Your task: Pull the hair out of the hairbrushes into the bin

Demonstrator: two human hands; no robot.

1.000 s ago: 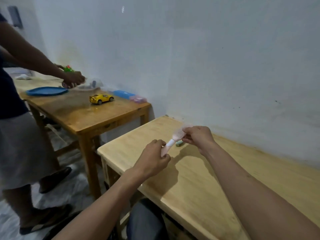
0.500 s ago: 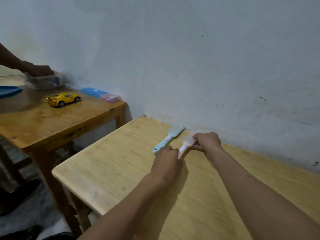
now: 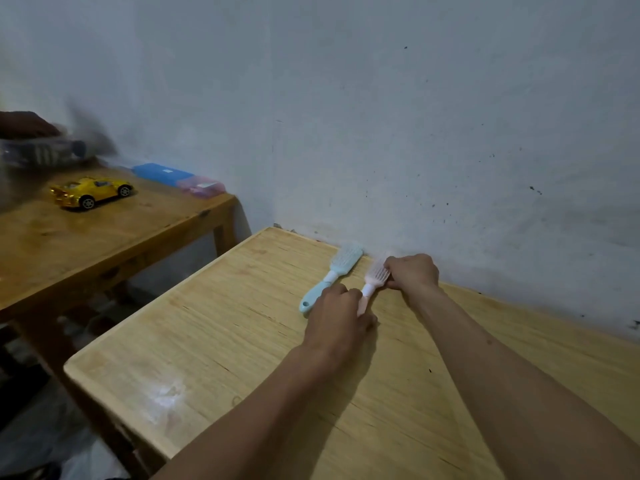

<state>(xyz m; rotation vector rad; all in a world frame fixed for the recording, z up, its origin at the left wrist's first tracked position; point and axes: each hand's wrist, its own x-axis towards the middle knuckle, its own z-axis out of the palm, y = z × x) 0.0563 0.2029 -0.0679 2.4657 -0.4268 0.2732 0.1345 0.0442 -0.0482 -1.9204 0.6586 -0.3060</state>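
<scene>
Pink brush (image 3: 374,278) flat on table (image 3: 214,327), head toward upper-right wall; left hand (image 3: 337,315) gripping handle, right hand (image 3: 412,271) pinching bristles. Blue brush (image 3: 332,277) parallel just left.

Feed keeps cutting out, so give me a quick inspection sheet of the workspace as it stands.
Surface: light wooden table against a wall, bare wood.
Job's things: pink plastic hairbrush and light blue plastic hairbrush lying side by side; bin not seen; hair too fine to tell.
Clutter: nothing seen on this table.
Grippers: left hand grips the pink handle; right hand pinches at its bristles.
Cables: nothing seen.
Surroundings: darker wooden table with yellow toy car, blue box; another person's hand.
</scene>
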